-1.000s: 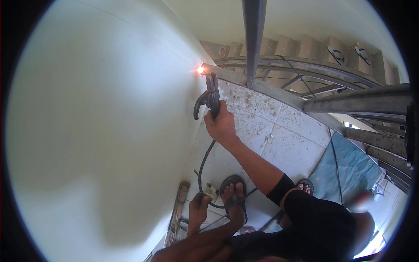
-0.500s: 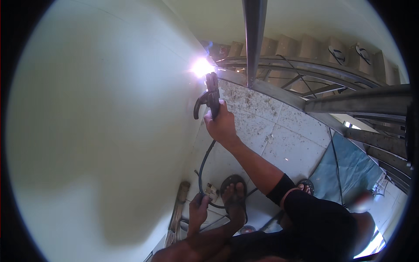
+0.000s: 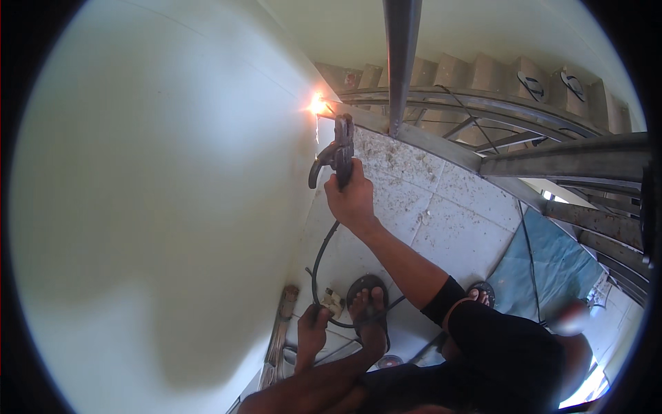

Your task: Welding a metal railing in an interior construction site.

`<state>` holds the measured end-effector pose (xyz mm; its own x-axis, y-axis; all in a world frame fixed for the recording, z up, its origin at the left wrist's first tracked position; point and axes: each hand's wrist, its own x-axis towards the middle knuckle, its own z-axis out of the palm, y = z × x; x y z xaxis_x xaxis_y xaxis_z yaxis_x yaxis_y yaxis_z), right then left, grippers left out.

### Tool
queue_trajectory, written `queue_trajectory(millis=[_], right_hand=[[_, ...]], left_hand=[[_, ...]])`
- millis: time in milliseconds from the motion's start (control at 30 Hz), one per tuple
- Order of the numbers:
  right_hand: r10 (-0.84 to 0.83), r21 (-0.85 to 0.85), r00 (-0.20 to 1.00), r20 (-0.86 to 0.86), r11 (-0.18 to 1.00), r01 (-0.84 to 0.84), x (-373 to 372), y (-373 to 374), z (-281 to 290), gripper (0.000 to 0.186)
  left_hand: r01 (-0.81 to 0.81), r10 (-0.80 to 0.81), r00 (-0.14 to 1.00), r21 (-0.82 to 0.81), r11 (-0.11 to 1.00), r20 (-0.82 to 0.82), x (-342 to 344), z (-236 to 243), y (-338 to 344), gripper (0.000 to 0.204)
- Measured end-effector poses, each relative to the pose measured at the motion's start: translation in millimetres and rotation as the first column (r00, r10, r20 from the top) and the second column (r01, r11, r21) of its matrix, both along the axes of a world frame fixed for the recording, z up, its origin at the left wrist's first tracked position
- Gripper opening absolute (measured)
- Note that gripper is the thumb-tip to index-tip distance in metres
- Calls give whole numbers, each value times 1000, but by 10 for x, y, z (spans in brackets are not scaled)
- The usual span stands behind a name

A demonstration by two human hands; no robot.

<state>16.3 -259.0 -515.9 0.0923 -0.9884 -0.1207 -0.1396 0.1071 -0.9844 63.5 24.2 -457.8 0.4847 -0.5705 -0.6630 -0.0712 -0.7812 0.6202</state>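
Observation:
Wrapped round the handle of a dark welding electrode holder (image 3: 343, 141) is my right hand (image 3: 350, 199). Just beyond the holder's jaws, a bright orange glow (image 3: 318, 105) burns where the steel rail (image 3: 365, 118) meets the wall, and a thin bright streak drops below it. A black cable (image 3: 320, 259) loops from the holder's rear end down to my left hand (image 3: 312, 334), whose fingers are closed on it low by the wall. Any electrode in the jaws is hard to make out in the glare.
A pale wall (image 3: 172, 186) fills the left side. An upright steel post (image 3: 402, 69) and curved railing bars (image 3: 503, 107) stand before steps holding a pair of flip-flops (image 3: 531, 85). Debris is scattered over white floor tiles (image 3: 452, 231). A green sheet (image 3: 545, 265) lies at right.
The glow has shrunk from white-violet to orange, with a bright streak now falling from it. My right hand has shifted the holder slightly rightward. My left hand stays on the cable.

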Motion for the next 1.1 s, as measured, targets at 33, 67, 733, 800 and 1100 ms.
queue_trajectory(millis=[33, 67, 733, 800, 1100], right_hand=[[5, -9, 1000, -5, 1000, -5, 1, -7, -3, 31], [10, -18, 1000, -10, 1000, -10, 4, -17, -1, 31], [55, -44, 998, -32, 997, -57, 64, -63, -24, 29], [43, -68, 999, -15, 997, -43, 68, -65, -33, 29], [74, 2, 997, -25, 997, -74, 64, -61, -39, 29]], left_hand=[[-7, 7, 1000, -12, 1000, -13, 9, -27, 25, 26], [-14, 14, 1000, -23, 1000, -25, 14, -39, 37, 27], [36, -36, 999, -30, 999, 11, 12, -30, 13, 28], [68, -67, 997, -40, 997, 28, 21, -25, 8, 28], [65, -66, 997, 16, 998, 34, 28, -7, 4, 33]])
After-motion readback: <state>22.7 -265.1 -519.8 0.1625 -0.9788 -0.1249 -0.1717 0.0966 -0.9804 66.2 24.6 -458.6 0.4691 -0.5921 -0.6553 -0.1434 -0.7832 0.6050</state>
